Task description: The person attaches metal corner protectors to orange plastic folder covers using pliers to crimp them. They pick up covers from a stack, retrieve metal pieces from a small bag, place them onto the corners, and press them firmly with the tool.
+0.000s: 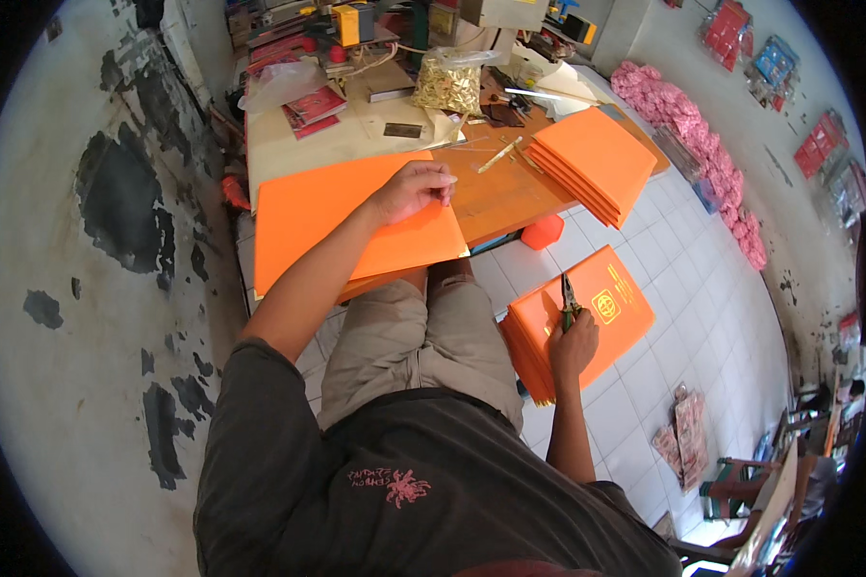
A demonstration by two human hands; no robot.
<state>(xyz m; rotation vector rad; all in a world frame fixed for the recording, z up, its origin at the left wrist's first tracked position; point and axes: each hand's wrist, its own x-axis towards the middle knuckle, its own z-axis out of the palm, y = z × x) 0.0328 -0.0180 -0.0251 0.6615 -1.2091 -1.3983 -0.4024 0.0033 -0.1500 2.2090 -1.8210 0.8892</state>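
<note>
An orange folder (327, 216) lies spread across the near left of the table, with a small gold piece on its near right corner. On its right part rests my left hand (414, 192), fingers curled together; whatever they may hold is hidden. My right hand (574, 341) grips a pair of pliers (569, 296) with dark jaws and green handles. The pliers are over a stack of orange folders (621, 313) beside my right leg, the top cover bearing a gold emblem. Another stack of orange folders (597, 154) sits at the table's right edge.
A clear bag of gold metal pieces (447, 87) stands farther back on the wooden table (500, 202). Red booklets (315, 108) and cluttered tools lie around it. Pink bundles (693, 144) line the right wall. A red container (543, 232) shows below the table edge.
</note>
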